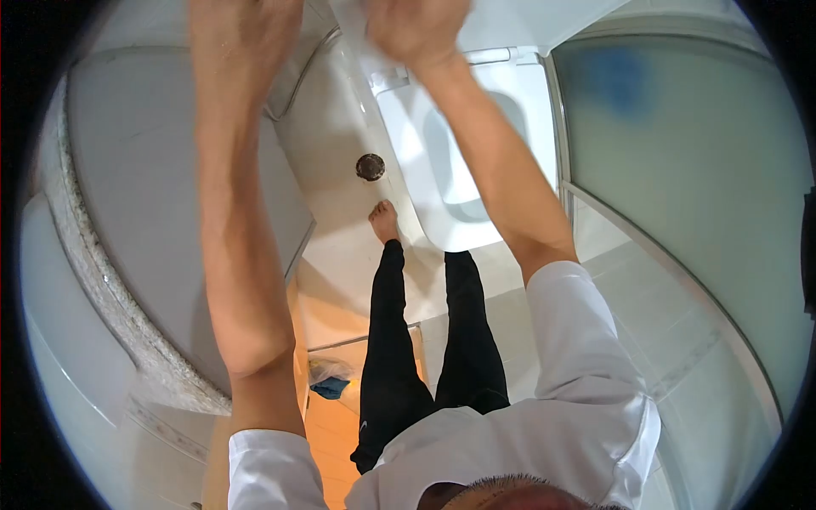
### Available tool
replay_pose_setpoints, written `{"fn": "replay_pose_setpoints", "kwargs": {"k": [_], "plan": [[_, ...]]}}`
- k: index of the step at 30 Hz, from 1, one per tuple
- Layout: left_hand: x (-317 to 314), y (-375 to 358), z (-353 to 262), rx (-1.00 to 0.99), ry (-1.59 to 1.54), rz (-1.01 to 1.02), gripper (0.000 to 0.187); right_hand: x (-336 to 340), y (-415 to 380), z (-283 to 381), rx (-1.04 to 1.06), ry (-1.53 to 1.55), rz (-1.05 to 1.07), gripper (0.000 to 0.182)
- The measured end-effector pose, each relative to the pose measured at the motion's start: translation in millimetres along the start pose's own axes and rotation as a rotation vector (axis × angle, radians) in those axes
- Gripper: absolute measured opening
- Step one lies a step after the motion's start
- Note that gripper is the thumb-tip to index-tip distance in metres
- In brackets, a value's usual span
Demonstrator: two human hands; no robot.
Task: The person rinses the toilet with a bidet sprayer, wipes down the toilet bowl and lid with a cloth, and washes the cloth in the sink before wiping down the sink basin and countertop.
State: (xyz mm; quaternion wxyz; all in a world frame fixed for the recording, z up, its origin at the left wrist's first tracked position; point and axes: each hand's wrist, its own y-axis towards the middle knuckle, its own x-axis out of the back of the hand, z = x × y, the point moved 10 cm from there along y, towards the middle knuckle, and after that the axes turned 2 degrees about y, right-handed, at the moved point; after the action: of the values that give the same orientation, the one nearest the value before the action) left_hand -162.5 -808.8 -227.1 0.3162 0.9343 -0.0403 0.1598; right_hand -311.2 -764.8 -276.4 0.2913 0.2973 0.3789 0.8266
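Both my arms stretch forward over a bathroom floor. My left hand (246,30) is at the top edge, left of the toilet, and its fingers are cut off by the frame. Blurred by motion, my right hand (418,32) is in front of the raised white toilet lid (527,21). Its fingers are smeared and partly beyond the top edge, so I cannot tell what it holds. Below it stands the white toilet (408,161) with its seat and bowl exposed; my right forearm crosses over the bowl.
A grey cabinet front (161,195) with a stone-like edge (85,238) is on the left. A round floor drain (370,167) lies near my bare foot (384,221). Frosted glass (697,170) stands right. A plastic bag (330,371) sits low by the orange surface (331,433).
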Motion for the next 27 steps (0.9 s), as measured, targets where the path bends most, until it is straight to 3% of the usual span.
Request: {"fn": "replay_pose_setpoints", "kwargs": {"k": [2,3,5,7,9,10,12,13,14,16,20,22,23,24,26,27], "plan": [[0,2,-13,0.068,0.195,0.03,0.024,-52,-88,4,0.252,-0.069,0.401,0.06],[2,5,-15,0.055,0.201,0.031,0.024,-51,-117,-12,0.256,-0.066,0.387,0.06],[0,4,-10,0.098,0.215,0.051,0.023,-38,-171,-55,0.4,-0.481,0.377,0.056],[0,5,-16,0.07,0.265,0.052,0.023,-1,-174,-118,0.229,-0.536,0.345,0.058],[-1,2,-15,0.055,0.307,0.052,0.024,47,-143,-154,-0.11,-0.538,0.201,0.052],[-2,2,-7,0.051,0.256,0.033,0.024,49,-127,-150,-0.108,-0.544,0.205,0.052],[6,2,1,0.035,0.19,0.001,0.025,84,-92,-161,-0.315,-0.159,-0.11,0.062],[7,4,5,0.011,0.277,0.028,0.023,81,-69,-138,-0.128,-0.293,-0.061,0.058],[5,7,8,-0.013,0.361,0.054,0.026,59,-60,-129,0.142,-0.507,0.125,0.064],[4,6,6,0.023,0.311,0.042,0.025,59,-1,-73,0.26,-0.267,0.014,0.066],[2,7,2,0.107,0.253,0.057,0.024,92,89,-50,0.347,-0.398,-0.15,0.067],[2,7,6,0.096,0.21,0.043,0.024,109,94,-75,0.249,-0.419,-0.172,0.069],[2,6,8,0.101,0.181,0.041,0.024,112,86,-93,0.246,-0.586,-0.118,0.055],[3,6,9,0.096,0.185,0.034,0.024,116,73,-107,0.252,-0.58,-0.123,0.055],[2,4,12,0.12,0.148,0.014,0.025,145,39,-161,-0.107,-0.457,-0.321,0.045],[1,4,10,0.12,0.153,0.02,0.025,141,23,-167,-0.114,-0.455,-0.322,0.045]]}}
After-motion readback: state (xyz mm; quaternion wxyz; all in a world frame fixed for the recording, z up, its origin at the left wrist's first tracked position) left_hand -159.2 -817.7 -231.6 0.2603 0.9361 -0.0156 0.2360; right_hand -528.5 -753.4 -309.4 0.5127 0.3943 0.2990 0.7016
